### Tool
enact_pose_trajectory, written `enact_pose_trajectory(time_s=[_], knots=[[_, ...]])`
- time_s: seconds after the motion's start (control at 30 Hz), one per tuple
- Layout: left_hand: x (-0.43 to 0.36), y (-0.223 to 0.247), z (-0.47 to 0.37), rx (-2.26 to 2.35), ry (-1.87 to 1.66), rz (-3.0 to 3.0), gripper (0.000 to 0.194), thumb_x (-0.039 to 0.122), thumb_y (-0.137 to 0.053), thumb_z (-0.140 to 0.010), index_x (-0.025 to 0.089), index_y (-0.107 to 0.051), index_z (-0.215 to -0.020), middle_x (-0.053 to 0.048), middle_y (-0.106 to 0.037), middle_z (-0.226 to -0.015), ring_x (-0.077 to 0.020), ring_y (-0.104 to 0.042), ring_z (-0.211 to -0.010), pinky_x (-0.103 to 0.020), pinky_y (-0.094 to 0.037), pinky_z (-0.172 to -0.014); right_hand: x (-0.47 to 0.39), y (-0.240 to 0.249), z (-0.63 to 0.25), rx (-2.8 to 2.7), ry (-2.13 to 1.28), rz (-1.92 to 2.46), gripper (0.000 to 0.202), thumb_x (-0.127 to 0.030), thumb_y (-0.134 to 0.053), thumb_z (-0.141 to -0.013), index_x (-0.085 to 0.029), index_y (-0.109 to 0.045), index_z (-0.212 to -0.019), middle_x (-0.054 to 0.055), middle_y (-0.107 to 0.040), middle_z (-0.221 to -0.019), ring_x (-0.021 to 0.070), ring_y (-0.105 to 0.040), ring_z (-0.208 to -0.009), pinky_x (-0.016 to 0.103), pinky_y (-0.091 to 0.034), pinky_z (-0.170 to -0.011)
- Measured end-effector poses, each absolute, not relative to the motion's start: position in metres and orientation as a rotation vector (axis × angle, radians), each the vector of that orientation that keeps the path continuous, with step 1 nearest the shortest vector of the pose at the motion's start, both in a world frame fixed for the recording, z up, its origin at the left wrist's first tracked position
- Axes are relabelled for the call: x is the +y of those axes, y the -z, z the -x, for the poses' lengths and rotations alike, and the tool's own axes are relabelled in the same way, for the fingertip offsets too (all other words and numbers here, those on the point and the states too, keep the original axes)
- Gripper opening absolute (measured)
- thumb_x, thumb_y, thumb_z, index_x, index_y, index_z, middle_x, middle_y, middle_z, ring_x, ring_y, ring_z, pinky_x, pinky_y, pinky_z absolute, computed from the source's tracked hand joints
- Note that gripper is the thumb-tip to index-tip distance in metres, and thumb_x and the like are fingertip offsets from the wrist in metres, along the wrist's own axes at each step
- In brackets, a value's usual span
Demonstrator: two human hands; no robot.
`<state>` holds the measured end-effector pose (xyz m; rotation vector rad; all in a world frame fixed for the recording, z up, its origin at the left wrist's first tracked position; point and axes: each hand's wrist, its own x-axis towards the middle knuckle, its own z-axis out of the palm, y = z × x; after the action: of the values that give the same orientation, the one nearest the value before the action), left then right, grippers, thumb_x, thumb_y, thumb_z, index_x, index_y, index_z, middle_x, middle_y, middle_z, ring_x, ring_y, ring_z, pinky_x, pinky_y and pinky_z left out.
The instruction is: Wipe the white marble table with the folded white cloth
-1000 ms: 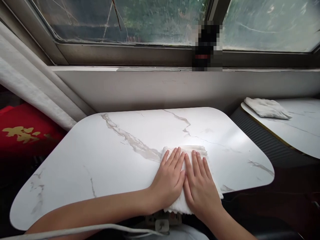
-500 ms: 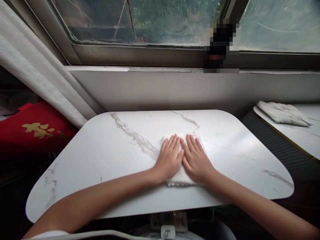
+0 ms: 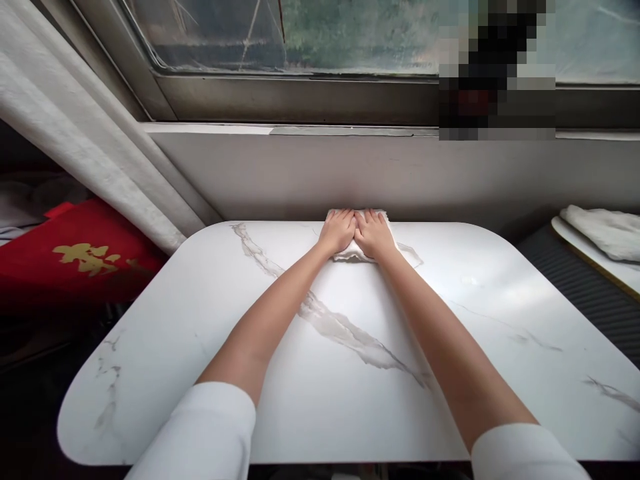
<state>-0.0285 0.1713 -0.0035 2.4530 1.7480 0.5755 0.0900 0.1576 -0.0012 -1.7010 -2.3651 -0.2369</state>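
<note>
A folded white cloth point(image 3: 357, 256) lies at the far edge of a white marble-patterned table point(image 3: 165, 313). My left hand point(image 3: 338, 232) presses flat on the cloth's left half, fingers stretched toward the wall. Close beside it, my right hand point(image 3: 373, 233) lies flat on the right half, the thumbs meeting in the middle. Both hands are open, palms down, covering much of the cloth. Its far edge shows past the fingertips, and its near edge is wrinkled. Both arms reach out straight over the tabletop.
A grey wall point(image 3: 280, 170) rises right behind the table, below a window point(image 3: 340, 40). A pale curtain point(image 3: 85, 133) and a red cloth with gold marking point(image 3: 75, 260) are at left. Another white cloth point(image 3: 607, 230) rests on a second tabletop at right.
Both hands and the cloth have slid away from me, from the table's middle to its far edge. My arms are now more extended. The view has shifted slightly.
</note>
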Motion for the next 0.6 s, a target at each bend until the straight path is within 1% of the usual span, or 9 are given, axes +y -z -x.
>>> enact_pose_trajectory(time_s=[0.07, 0.13, 0.33, 0.5, 0.6], knots=[[0.175, 0.004, 0.031, 1.747, -0.593, -2.466, 0.042, 0.020, -0.024, -0.097, 0.013, -0.046, -0.132, -0.008, -0.044, -0.142, -0.0172, -0.036, -0.132, -0.037, -0.019, -0.112, 0.160, 0.003, -0.087, -2.326, 0.246, 1.699, 0.050, -0.024, -0.026, -0.093, -0.007, -0.041, -0.138, 0.021, -0.042, -0.142, 0.0308, -0.035, -0.131, 0.047, -0.023, -0.106], [0.176, 0.005, 0.031, 1.751, -0.594, -2.464, 0.042, 0.020, -0.024, -0.097, 0.013, -0.045, -0.133, -0.007, -0.044, -0.142, -0.0167, -0.035, -0.133, -0.037, -0.018, -0.112, 0.159, 0.003, -0.086, -2.311, 0.246, 1.691, 0.049, -0.024, -0.027, -0.093, -0.007, -0.041, -0.137, 0.021, -0.042, -0.141, 0.0305, -0.034, -0.131, 0.047, -0.022, -0.106], [0.154, 0.001, 0.033, 1.787, -0.526, -2.435, 0.046, 0.021, -0.023, -0.097, 0.008, -0.038, -0.138, -0.009, -0.035, -0.147, -0.0176, -0.027, -0.137, -0.038, -0.012, -0.115, 0.142, -0.001, -0.085, -2.367, 0.176, 1.677, 0.052, -0.023, -0.028, -0.092, -0.008, -0.035, -0.141, 0.020, -0.035, -0.146, 0.0283, -0.028, -0.136, 0.046, -0.021, -0.108], [0.092, 0.001, 0.043, 1.768, -0.541, -2.472, 0.047, 0.022, -0.024, -0.096, 0.008, -0.038, -0.138, -0.010, -0.034, -0.147, -0.0180, -0.026, -0.138, -0.040, -0.013, -0.115, 0.083, -0.004, -0.080, -2.404, 0.074, 1.649, 0.053, -0.026, -0.026, -0.094, -0.008, -0.031, -0.143, 0.019, -0.030, -0.149, 0.0282, -0.022, -0.139, 0.047, -0.019, -0.110], [0.033, 0.002, 0.053, 1.683, -0.538, -2.527, 0.048, 0.024, -0.024, -0.096, 0.007, -0.036, -0.140, -0.010, -0.033, -0.148, -0.0180, -0.024, -0.138, -0.041, -0.011, -0.116, 0.024, -0.003, -0.080, -2.431, -0.024, 1.613, 0.055, -0.026, -0.025, -0.094, -0.007, -0.026, -0.145, 0.017, -0.024, -0.152, 0.0284, -0.014, -0.141, 0.050, -0.015, -0.112]])
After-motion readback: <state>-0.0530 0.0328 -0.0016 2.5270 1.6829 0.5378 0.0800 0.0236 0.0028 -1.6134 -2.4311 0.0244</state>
